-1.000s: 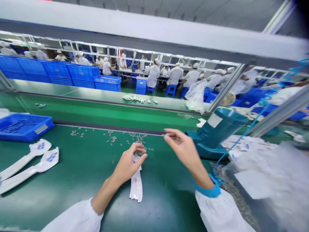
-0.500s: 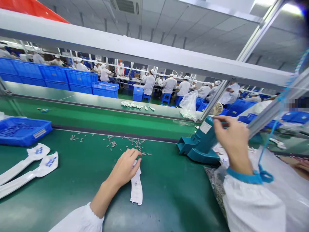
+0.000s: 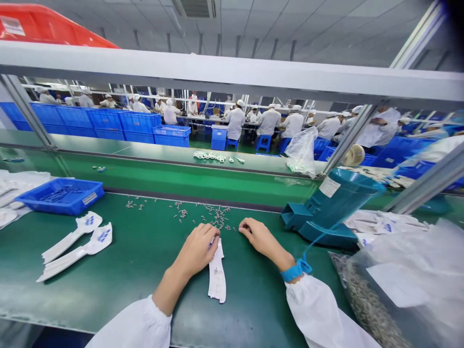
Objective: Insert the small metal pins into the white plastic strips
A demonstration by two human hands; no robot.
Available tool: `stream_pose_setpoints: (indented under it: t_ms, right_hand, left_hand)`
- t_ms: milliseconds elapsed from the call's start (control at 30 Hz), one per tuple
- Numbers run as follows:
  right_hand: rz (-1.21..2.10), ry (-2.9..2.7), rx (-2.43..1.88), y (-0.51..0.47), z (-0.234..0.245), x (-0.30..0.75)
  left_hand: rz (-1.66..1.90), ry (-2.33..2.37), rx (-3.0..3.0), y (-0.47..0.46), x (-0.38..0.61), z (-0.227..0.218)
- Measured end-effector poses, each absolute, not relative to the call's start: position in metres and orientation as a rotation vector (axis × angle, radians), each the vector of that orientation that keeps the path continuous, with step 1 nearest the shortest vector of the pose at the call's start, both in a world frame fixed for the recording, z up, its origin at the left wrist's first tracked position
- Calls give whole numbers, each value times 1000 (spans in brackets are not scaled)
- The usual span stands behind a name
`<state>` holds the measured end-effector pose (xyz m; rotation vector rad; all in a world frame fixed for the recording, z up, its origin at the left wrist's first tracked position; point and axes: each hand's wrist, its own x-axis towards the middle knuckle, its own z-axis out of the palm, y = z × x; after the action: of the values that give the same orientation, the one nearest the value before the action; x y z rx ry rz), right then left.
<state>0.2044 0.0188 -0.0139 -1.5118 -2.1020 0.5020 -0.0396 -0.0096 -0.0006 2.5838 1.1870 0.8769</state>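
Observation:
On the green tabletop, my left hand (image 3: 198, 247) rests with curled fingers over the top end of a white plastic handle part (image 3: 217, 280). That end is partly hidden under the fingers. My right hand (image 3: 259, 237) hovers low over the table to the right, thumb and fingertips pinched together; whether anything sits between them is too small to tell. Many small metal screws (image 3: 217, 215) lie scattered just beyond both hands. A blue wristband (image 3: 294, 271) with a coiled cord circles my right wrist.
Two white handle parts (image 3: 99, 240) with blue pieces lie left, near a blue tray (image 3: 60, 205). A teal plastic housing (image 3: 326, 208) stands right, beside a clear bag of small metal pieces (image 3: 377, 309). A metal rail crosses ahead; people in white work beyond.
My right hand has come away from the top of the teal housing, down and left to the table near the screws. My left hand stays on the white part. The view has turned left.

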Motion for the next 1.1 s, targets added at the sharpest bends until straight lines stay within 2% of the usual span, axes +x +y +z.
stream_pose_setpoints:
  t_ms: [67,233,300,667,900,1100]
  right_hand:
    - [606,-2050,-1459,14,-9,203]
    - [1202,-1768,-1169,0,-3,183]
    - [1320,-1703,-1113,-4,-2,175]
    - [1356,-1536,-1128,-8,-1,164]
    - [1097,-1736,-1173,-11,-2,163]
    - [1272,-1975,-1189,-23,8,163]
  left_hand:
    - [881,1181,2564,-10,-38,0]
    - [875,1139,2515,-11,-33,-2]
    - [873,1120,2498,-11,-30,-3]
    - [927,1122,2436,-11,-30,-3]
    - [900,1192,2421,-18,-33,1]
    - [806,1320,2361,-69,-55,5]
